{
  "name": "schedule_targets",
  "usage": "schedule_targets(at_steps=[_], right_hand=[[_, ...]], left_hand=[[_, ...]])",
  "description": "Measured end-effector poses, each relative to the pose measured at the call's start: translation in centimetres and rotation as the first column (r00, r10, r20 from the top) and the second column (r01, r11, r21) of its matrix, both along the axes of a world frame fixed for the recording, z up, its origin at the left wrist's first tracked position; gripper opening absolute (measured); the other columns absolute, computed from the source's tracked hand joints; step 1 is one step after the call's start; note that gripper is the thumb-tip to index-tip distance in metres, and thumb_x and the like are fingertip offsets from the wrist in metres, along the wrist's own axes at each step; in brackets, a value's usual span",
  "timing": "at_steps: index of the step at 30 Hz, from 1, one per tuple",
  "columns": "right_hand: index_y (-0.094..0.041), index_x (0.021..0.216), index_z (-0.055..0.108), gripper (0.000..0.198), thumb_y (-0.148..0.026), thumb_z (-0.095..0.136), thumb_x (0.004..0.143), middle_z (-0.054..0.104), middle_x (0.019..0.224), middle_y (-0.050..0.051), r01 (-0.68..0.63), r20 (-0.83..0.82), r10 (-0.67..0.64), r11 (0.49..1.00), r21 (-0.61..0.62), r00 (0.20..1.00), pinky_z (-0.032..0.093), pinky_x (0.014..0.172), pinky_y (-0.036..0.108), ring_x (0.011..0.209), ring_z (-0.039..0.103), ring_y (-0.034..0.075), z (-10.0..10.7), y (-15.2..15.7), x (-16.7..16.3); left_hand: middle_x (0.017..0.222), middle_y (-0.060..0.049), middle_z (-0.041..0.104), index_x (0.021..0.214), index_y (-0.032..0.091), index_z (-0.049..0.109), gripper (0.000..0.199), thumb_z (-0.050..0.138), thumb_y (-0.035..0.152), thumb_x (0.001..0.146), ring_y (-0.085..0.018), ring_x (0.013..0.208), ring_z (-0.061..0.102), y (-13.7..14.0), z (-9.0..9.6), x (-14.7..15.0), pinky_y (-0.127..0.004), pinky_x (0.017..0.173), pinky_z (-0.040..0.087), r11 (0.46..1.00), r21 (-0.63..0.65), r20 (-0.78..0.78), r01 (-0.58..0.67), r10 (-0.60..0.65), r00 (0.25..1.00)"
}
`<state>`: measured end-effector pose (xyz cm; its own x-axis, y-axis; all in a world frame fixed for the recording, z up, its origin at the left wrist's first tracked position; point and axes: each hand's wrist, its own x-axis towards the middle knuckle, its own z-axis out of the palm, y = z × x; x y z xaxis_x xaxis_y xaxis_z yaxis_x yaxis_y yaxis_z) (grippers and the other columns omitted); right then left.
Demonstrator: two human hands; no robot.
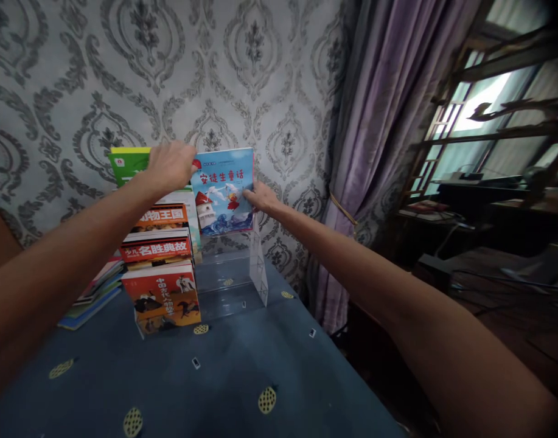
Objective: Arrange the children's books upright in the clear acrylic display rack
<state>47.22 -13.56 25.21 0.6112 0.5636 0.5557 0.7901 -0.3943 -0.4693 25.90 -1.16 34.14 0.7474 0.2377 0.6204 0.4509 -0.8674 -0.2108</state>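
Observation:
A blue picture book with red Chinese title characters stands upright at the back right of a clear tiered book rack. My right hand grips its right edge, the thumb on the cover. My left hand is closed over the book's upper left corner, its fingertips partly hidden. Left of it, behind my left forearm, stands a green book. Lower tiers hold an orange animal book, a red book and, at the front, an orange-red book with horses.
A pile of books lies left of the rack on the blue tablecloth. Patterned wallpaper rises right behind the rack. A purple curtain hangs beyond the table's right edge, with dark shelving farther right.

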Motion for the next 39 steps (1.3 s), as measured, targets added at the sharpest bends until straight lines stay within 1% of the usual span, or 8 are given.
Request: schedule_targets(at_steps=[5,11,13,16,21,28,34,39], right_hand=[[-0.015,0.101,0.071,0.035,-0.043,0.053,0.093,0.077,0.086,0.012,0.035,-0.014,-0.036,0.996,-0.076,0.999,0.056,0.077,0.036,0.076,0.074,0.029,-0.2,-0.7,-0.9],[-0.016,0.091,0.072,0.025,-0.034,0.055,0.093,0.076,0.081,0.01,0.072,0.002,-0.072,0.992,-0.105,0.997,0.054,0.077,0.032,0.085,0.074,0.029,-0.3,-1.0,-1.4],[-0.017,0.085,0.072,0.021,-0.031,0.057,0.09,0.076,0.082,0.01,0.086,0.012,-0.085,0.991,-0.102,0.996,0.054,0.078,0.031,0.092,0.074,0.031,-0.4,-1.1,-1.3],[-0.018,0.087,0.072,0.015,-0.026,0.059,0.085,0.077,0.09,0.01,0.106,0.024,-0.105,0.992,-0.07,0.994,0.054,0.081,0.031,0.101,0.071,0.031,-0.5,-1.3,-1.1],[-0.019,0.105,0.068,0.024,-0.023,0.057,0.084,0.076,0.1,0.009,0.113,0.006,-0.113,0.994,-0.003,0.994,0.056,0.083,0.033,0.097,0.071,0.027,-0.9,-1.5,-0.9],[-0.017,0.125,0.057,0.045,-0.029,0.059,0.082,0.072,0.118,0.012,0.16,-0.018,-0.159,0.982,0.097,0.987,0.054,0.093,0.041,0.111,0.067,0.03,-1.3,-0.8,-0.8],[-0.018,0.116,0.062,0.036,-0.022,0.061,0.08,0.076,0.105,0.008,0.119,-0.062,-0.112,0.985,0.123,0.992,0.055,0.087,0.033,0.101,0.071,0.025,-1.1,-0.6,-0.5],[-0.015,0.126,0.055,0.047,-0.02,0.061,0.08,0.076,0.103,0.009,0.088,-0.064,-0.078,0.981,0.175,0.995,0.054,0.089,0.036,0.1,0.071,0.025,-1.4,-1.3,-0.7]], left_hand=[[0.124,-0.019,0.066,0.125,0.015,0.064,0.036,0.048,0.032,0.099,-0.037,0.12,0.06,0.1,0.0,0.2,-0.051,0.101,0.047,0.998,0.066,-0.003,-0.016,0.016,1.0],[0.119,-0.019,0.069,0.123,0.016,0.066,0.035,0.048,0.031,0.097,-0.038,0.118,0.062,0.2,0.1,0.7,-0.052,0.098,0.049,1.0,0.014,0.05,-0.001,0.001,0.999],[0.119,-0.02,0.069,0.122,0.015,0.067,0.035,0.047,0.03,0.097,-0.038,0.116,0.063,0.1,0.2,0.8,-0.052,0.096,0.05,0.999,0.04,0.04,-0.001,0.0,0.999],[0.119,-0.02,0.07,0.119,0.014,0.068,0.034,0.045,0.024,0.096,-0.038,0.115,0.064,-0.2,0.2,0.8,-0.051,0.093,0.052,0.994,0.11,-0.012,-0.019,0.021,1.0],[0.112,-0.021,0.071,0.115,0.009,0.07,0.037,0.041,0.011,0.091,-0.036,0.109,0.067,-0.7,0.1,1.1,-0.048,0.089,0.053,0.989,0.142,-0.046,-0.045,0.052,0.998],[0.109,-0.019,0.074,0.111,0.014,0.072,0.033,0.045,0.02,0.093,-0.035,0.104,0.069,-0.7,0.7,0.7,-0.045,0.086,0.054,0.982,0.185,-0.07,-0.048,0.062,0.996],[0.116,-0.017,0.07,0.118,0.016,0.068,0.034,0.043,0.022,0.096,-0.034,0.113,0.064,0.1,1.6,0.2,-0.044,0.092,0.05,0.971,0.238,-0.06,-0.019,0.034,0.998],[0.124,-0.019,0.065,0.118,0.015,0.067,0.031,0.047,0.025,0.097,-0.034,0.124,0.057,0.3,2.5,0.7,-0.041,0.097,0.047,0.954,0.285,-0.056,0.095,-0.082,0.995]])
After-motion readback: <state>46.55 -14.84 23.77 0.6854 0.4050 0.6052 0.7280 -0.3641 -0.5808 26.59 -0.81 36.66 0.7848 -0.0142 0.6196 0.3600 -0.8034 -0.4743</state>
